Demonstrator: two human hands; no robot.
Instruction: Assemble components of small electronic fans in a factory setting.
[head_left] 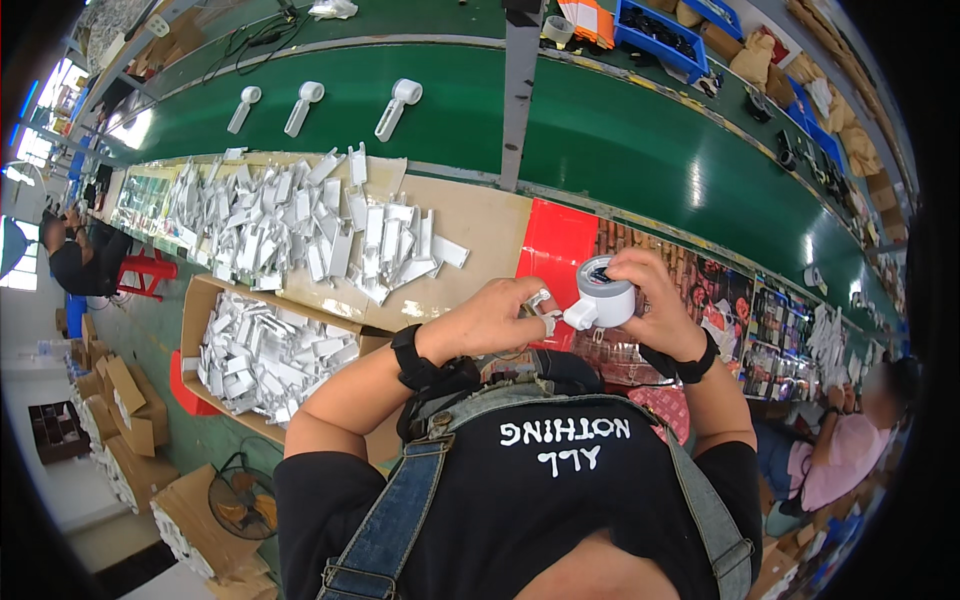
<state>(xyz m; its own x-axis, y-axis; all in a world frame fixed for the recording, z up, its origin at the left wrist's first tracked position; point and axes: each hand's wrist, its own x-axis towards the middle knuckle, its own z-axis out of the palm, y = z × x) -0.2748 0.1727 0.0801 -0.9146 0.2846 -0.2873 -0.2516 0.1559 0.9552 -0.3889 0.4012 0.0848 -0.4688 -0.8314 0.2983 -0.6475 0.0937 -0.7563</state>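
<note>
In my right hand (655, 305) is a round white housing (603, 300) with a grey ring and a dark centre on top. A short stem sticks out of the housing toward my left hand (497, 318). The fingers of my left hand are bent around a small white plastic piece (541, 302), close to the stem; its exact shape is partly hidden. Both hands are over the table, in front of my chest, beside a red sheet (552, 245).
Loose white plastic parts (330, 220) are heaped on the table to the left. More fill a cardboard box (205, 300) below. Three white round-headed parts (400, 108) lie on the green belt (450, 100). A metal post (517, 100) rises ahead. People sit at both sides.
</note>
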